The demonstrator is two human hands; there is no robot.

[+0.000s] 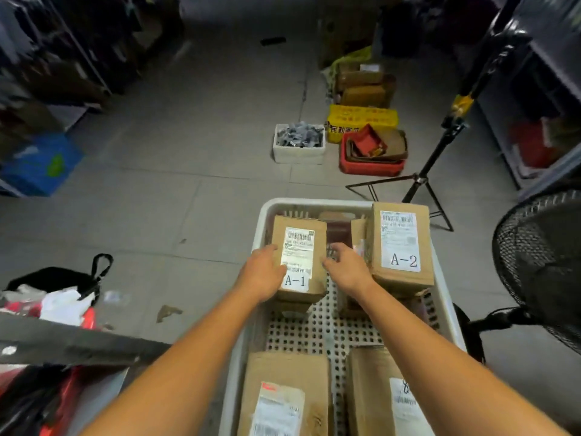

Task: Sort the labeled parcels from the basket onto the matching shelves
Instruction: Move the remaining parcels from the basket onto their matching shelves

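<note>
A white perforated basket (317, 203) stands on the floor in front of me and holds several cardboard parcels. The parcel labeled A-1 (298, 234) sits at the basket's far left. My left hand (263, 272) grips its left side and my right hand (345, 267) grips its right side. The parcel labeled A-2 (399, 243) lies at the far right of the basket, beside my right hand. Two more parcels rest at the near end, one on the left (283, 394) and one on the right (377, 394); their labels are only partly readable.
Shelves run along the left (47, 73) and the right (547, 105). Ahead on the floor are a white foam box (298, 152), a yellow box (361, 116) and a red crate (371, 166). A tripod (421, 180) and a black fan (544, 262) stand to the right. Bags (56, 294) lie at my left.
</note>
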